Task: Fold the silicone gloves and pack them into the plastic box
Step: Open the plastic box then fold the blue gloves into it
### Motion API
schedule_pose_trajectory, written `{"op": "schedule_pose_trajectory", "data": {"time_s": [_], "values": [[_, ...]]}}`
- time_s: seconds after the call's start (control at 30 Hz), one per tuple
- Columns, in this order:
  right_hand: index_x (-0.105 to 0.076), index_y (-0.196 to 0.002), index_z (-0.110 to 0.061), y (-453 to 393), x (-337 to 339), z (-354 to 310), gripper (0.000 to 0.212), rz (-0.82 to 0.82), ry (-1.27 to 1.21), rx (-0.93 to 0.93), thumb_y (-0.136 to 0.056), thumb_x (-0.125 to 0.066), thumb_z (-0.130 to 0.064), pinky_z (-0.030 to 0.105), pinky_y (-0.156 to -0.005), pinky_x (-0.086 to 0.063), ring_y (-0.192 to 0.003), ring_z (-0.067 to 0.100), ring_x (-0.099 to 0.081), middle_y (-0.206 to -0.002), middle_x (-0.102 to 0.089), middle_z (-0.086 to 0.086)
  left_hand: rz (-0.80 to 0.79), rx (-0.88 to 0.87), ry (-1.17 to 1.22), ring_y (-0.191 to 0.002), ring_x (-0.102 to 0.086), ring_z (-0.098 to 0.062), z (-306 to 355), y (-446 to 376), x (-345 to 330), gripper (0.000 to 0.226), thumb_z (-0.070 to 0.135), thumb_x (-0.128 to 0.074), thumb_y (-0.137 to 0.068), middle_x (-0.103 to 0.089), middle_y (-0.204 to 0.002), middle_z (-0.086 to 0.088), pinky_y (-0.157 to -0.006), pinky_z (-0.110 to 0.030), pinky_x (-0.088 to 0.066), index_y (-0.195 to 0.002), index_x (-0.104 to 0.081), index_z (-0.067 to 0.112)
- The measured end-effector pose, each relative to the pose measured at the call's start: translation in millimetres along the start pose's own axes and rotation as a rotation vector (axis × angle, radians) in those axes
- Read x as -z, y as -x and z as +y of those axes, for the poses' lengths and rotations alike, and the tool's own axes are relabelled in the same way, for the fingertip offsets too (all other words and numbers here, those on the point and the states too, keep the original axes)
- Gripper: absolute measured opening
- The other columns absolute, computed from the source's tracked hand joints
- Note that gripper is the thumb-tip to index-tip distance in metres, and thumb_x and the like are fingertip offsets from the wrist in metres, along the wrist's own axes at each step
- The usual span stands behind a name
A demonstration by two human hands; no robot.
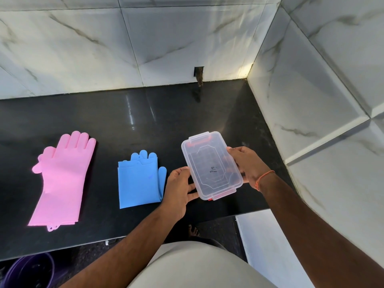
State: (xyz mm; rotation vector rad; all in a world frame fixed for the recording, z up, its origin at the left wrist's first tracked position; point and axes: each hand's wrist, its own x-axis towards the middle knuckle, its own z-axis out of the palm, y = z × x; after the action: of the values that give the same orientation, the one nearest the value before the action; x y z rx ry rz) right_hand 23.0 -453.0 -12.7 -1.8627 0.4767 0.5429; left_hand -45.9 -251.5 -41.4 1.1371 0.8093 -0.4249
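A clear plastic box [212, 165] with its lid on and red clasps is held just above the black counter [145, 113], near its front right edge. My left hand [179, 190] holds the box's near left edge, thumb on top and fingers underneath. My right hand [248, 165] grips its right side. A pair of blue silicone gloves [139, 181] lies folded in half just left of my left hand. A pair of pink silicone gloves [62, 179] lies stacked and unfolded at the far left.
White marble-tiled walls [311, 90] close the counter at the back and right. A small dark hole with a stub [199, 74] is in the back wall. A purple bucket [29, 271] stands on the floor below the counter's front edge.
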Motion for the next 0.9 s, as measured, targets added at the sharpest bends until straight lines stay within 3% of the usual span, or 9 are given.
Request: {"op": "schedule_pose_trajectory", "data": {"time_s": [0.33, 0.6, 0.9], "values": [[-0.064, -0.122, -0.017, 2.0, 1.2, 4.8, 0.034, -0.024, -0.072, -0.014, -0.105, -0.06, -0.046, 0.058, -0.095, -0.062, -0.104, 0.034, -0.074, -0.113, -0.077, 0.008, -0.018, 0.052, 0.028, -0.117, -0.077, -0.034, 5.8, 2.0, -2.3, 0.032, 0.035, -0.057, -0.113, -0.076, -0.136, -0.004, -0.1, -0.06, -0.062, -0.143, -0.063, 0.026], [-0.064, -0.127, -0.012, 0.9, 5.4, 6.7, 0.043, -0.067, -0.134, -0.026, -0.104, -0.061, -0.048, 0.06, -0.095, -0.061, -0.106, 0.038, -0.075, -0.115, -0.078, 0.011, -0.049, 0.096, 0.077, -0.105, -0.082, -0.031, 9.0, 0.7, 2.4, 0.025, 0.04, -0.061, -0.11, -0.082, -0.124, 0.0, -0.083, -0.051, -0.068, -0.129, -0.071, 0.028], [-0.061, -0.131, -0.009, -1.9, 6.1, 7.5, 0.045, -0.104, -0.193, -0.068, -0.104, -0.064, -0.044, 0.062, -0.096, -0.06, -0.11, 0.041, -0.073, -0.118, -0.077, 0.014, -0.082, 0.12, 0.079, -0.117, -0.077, -0.038, 9.8, 0.1, 1.9, 0.038, 0.038, -0.066, -0.107, -0.077, -0.135, -0.006, -0.103, -0.066, -0.058, -0.142, -0.063, 0.023]]}}
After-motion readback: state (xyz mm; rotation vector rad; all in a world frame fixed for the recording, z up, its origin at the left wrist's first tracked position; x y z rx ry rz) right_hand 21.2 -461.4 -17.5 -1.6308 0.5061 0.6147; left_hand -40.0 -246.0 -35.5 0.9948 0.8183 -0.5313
